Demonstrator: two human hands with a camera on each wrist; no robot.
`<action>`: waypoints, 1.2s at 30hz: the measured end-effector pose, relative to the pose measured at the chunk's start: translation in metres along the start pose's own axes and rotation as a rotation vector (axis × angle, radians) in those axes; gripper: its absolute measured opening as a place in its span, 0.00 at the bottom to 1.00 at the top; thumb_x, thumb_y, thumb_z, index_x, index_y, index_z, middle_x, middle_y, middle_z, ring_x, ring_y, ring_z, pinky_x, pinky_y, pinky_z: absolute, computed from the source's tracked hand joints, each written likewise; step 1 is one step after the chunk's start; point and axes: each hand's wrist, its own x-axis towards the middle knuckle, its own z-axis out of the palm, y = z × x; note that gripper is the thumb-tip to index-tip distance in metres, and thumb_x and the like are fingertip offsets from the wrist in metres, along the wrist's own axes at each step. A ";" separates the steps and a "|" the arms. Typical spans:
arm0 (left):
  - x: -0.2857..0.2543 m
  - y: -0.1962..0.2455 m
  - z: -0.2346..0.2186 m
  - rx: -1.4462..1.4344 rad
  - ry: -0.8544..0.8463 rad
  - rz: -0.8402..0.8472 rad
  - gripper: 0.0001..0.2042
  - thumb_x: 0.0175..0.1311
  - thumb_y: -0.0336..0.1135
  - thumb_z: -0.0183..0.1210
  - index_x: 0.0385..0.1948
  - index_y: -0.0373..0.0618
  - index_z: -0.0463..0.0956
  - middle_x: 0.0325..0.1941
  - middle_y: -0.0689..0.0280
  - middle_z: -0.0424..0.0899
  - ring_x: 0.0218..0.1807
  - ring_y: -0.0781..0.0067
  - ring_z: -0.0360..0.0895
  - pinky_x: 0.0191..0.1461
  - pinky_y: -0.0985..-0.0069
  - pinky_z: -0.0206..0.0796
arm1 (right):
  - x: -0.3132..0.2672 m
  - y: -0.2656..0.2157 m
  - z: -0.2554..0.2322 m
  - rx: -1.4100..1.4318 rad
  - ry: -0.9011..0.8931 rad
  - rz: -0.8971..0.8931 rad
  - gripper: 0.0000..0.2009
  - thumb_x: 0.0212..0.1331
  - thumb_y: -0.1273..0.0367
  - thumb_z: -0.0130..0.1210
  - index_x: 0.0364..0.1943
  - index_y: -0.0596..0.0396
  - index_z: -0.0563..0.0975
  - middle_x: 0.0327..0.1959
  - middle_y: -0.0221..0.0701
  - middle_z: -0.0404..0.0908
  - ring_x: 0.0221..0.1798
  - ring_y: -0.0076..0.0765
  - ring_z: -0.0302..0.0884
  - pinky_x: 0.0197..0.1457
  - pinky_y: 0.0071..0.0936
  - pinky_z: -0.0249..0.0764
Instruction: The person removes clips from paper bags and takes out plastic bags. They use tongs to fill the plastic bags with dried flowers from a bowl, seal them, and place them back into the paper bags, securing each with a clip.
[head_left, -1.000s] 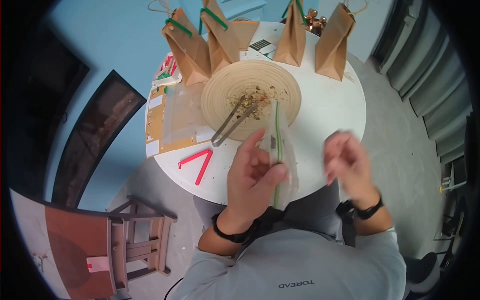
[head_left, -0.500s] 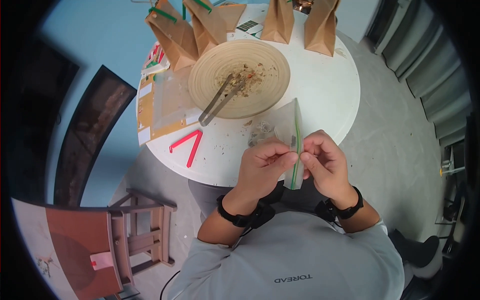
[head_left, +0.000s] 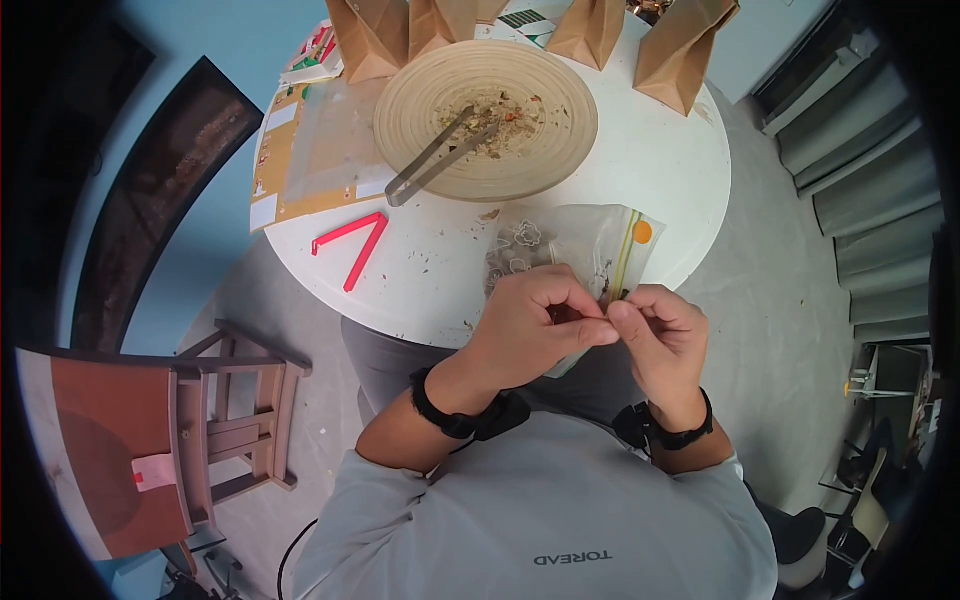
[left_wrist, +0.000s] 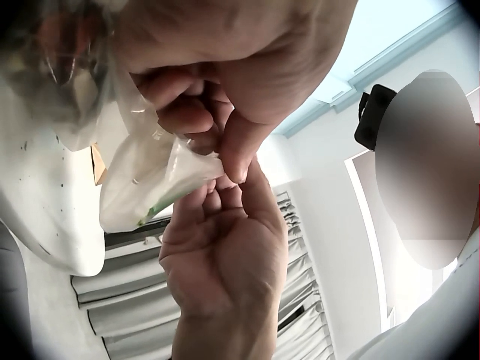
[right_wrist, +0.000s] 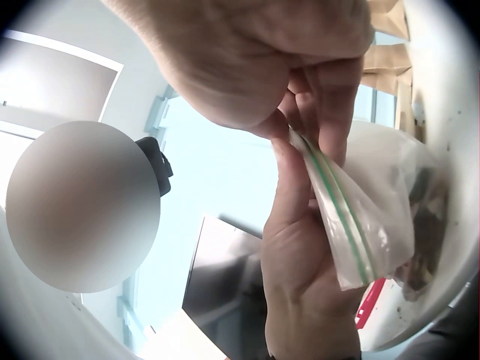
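Note:
A clear zip-lock bag with white printed outlines, a green-yellow zip strip and an orange dot lies tilted over the table's front edge. My left hand pinches its mouth between thumb and fingers. Close beside it, my right hand pinches the same edge, both thumbs nearly meeting at the zip strip. Dark dried bits show inside the bag in the right wrist view. In the left wrist view the bag's open-end corner hangs below the left fingers.
Beyond the bag stands a round woven plate with dried crumbs and metal tongs. A red bag clip lies to its left, near a clear sheet. Several brown paper bags line the back; crumbs dot the white table.
My right hand, apart from the bag a second ago, came in and took its zip edge. The bag has since turned, showing its printed face and orange dot.

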 end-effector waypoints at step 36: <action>-0.021 0.044 -0.030 0.369 0.379 0.376 0.07 0.61 0.22 0.63 0.25 0.41 0.75 0.21 0.68 0.74 0.22 0.83 0.71 0.26 0.78 0.63 | 0.035 -0.054 0.001 -0.496 -0.017 -0.269 0.08 0.60 0.75 0.62 0.27 0.60 0.74 0.19 0.23 0.70 0.21 0.17 0.62 0.24 0.22 0.59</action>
